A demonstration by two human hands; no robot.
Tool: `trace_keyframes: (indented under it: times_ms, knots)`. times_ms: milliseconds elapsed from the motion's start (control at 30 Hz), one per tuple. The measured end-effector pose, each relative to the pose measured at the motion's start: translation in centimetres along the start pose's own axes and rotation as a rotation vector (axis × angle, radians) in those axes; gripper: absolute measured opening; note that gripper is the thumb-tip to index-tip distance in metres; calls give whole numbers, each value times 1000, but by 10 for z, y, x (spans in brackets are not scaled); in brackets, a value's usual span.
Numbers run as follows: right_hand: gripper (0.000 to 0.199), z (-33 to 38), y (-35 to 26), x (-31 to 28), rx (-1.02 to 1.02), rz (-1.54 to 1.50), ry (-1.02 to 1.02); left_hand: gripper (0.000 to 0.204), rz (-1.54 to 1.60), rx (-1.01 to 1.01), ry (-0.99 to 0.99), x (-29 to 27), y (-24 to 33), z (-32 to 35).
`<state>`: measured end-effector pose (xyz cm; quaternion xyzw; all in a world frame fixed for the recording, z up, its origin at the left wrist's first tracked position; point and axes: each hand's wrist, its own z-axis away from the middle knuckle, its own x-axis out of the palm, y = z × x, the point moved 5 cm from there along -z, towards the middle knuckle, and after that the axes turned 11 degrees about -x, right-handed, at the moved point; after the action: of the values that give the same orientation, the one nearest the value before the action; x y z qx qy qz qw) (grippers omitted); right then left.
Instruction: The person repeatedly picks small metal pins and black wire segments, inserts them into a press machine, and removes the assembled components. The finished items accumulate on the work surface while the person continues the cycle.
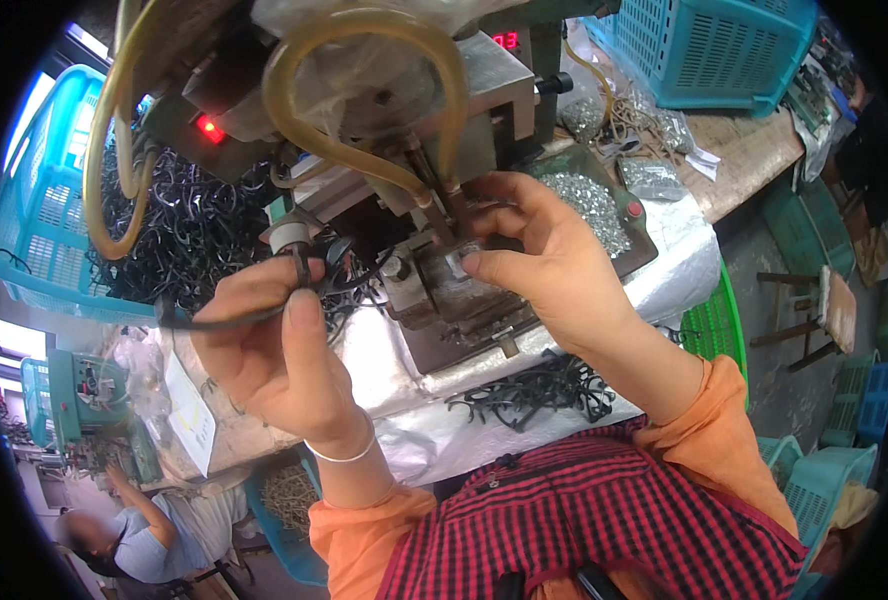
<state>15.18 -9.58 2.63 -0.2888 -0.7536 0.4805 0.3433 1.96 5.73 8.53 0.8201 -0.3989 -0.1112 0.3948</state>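
Note:
My left hand (pixel 279 355) pinches a thin black curved part (pixel 226 320) between thumb and fingers, just left of a small metal machine (pixel 434 285). My right hand (pixel 539 250) reaches onto the machine's metal block, its fingertips closed on a small piece at the block that is too small to name. Yellowish rubber tubes (pixel 364 30) loop over the machine head. More black curved parts (pixel 534 390) lie on the silver-covered bench edge below my right wrist.
A large heap of black parts (pixel 189 220) fills a blue basket (pixel 49 230) at left. A tray of small shiny metal bits (pixel 589 200) sits right of the machine, another blue basket (pixel 704 50) behind it. A person (pixel 129 540) sits at lower left. Green and teal crates stand on the floor at right.

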Motion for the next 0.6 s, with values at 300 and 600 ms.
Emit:
trace_keyframes:
  times_ms: [300, 600]
  knots:
    - [37, 6, 16, -16, -169, 245, 101, 25, -115, 51, 2, 0, 3, 23]
    - [19, 14, 28, -69, -16, 144, 196, 25, -36, -45, 17, 2, 1, 23]
